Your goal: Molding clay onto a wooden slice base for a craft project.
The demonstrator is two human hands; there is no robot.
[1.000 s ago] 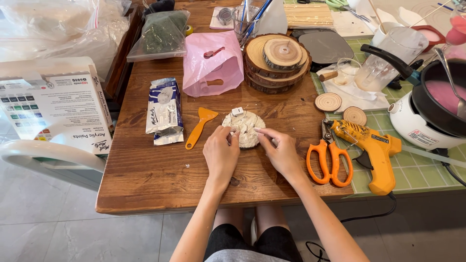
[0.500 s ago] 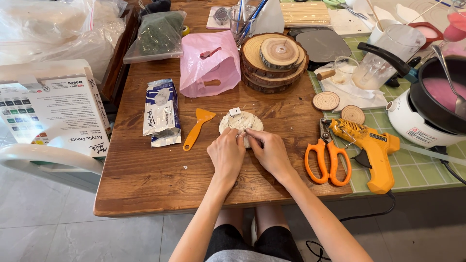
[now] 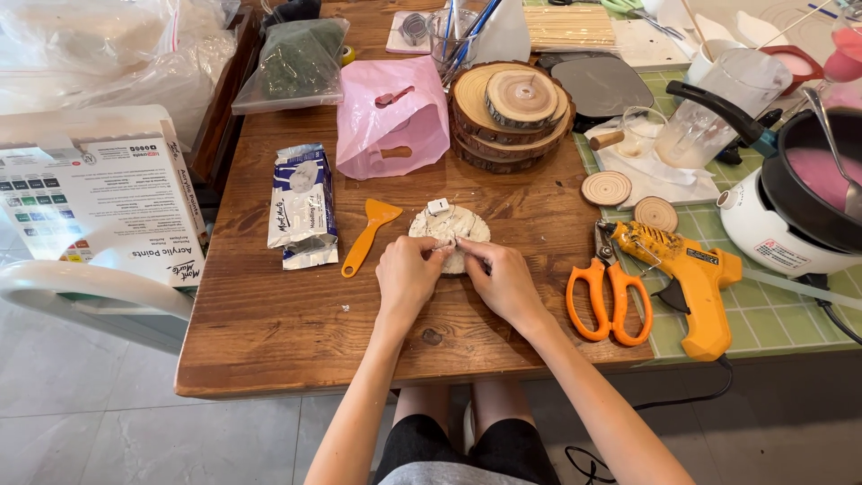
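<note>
Beside the orange scraper (image 3: 369, 235), a white-coated wood slice (image 3: 449, 230) is being steadied by the left hand (image 3: 406, 280), fingers together on its edge, while the right hand (image 3: 505, 283) is pinching something too small to tell against it.

left hand (image 3: 406, 278), right hand (image 3: 505, 283) — fingers pinched, touching

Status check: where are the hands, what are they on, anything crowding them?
Left hand and right hand both pinching at the white clay disc on the wooden table. Orange scraper left, orange scissors right, neither touching.
</note>
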